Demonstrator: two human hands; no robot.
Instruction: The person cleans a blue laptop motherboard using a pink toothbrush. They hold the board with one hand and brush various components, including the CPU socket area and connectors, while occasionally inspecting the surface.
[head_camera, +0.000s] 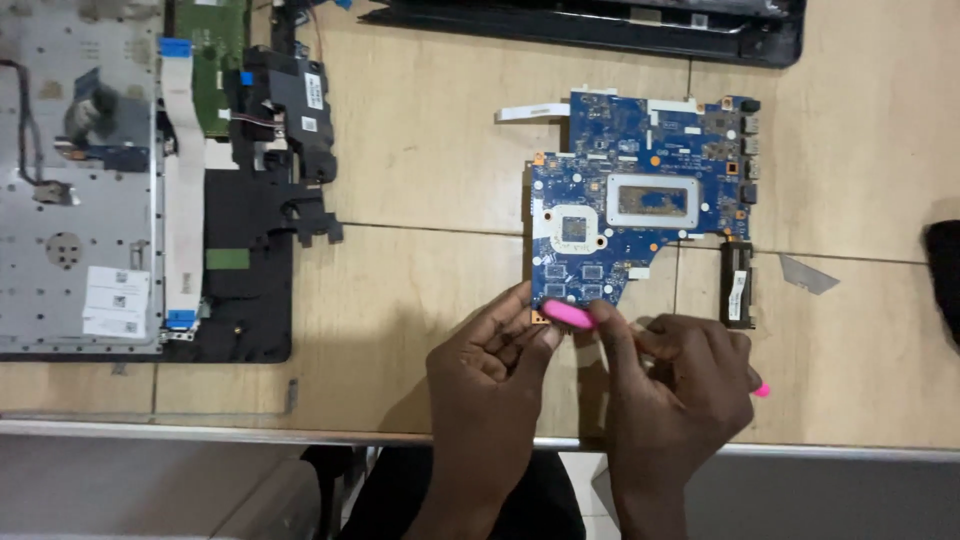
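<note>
One blue board (640, 200) is being steadied at its corner by left hand (490, 370) fingers. One pink tool (570, 316) is being clamped by right hand (680, 385) fingers. One memory stick (737, 285) is lying beside it.

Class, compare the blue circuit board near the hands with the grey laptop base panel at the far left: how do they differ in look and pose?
The blue circuit board is irregular in outline and studded with chips; the grey base panel is larger, rectangular and mostly plain metal. The left hand touches the board's near edge; no hand touches the panel, which runs past the picture's edge. Both lie flat on the wooden table.
</note>
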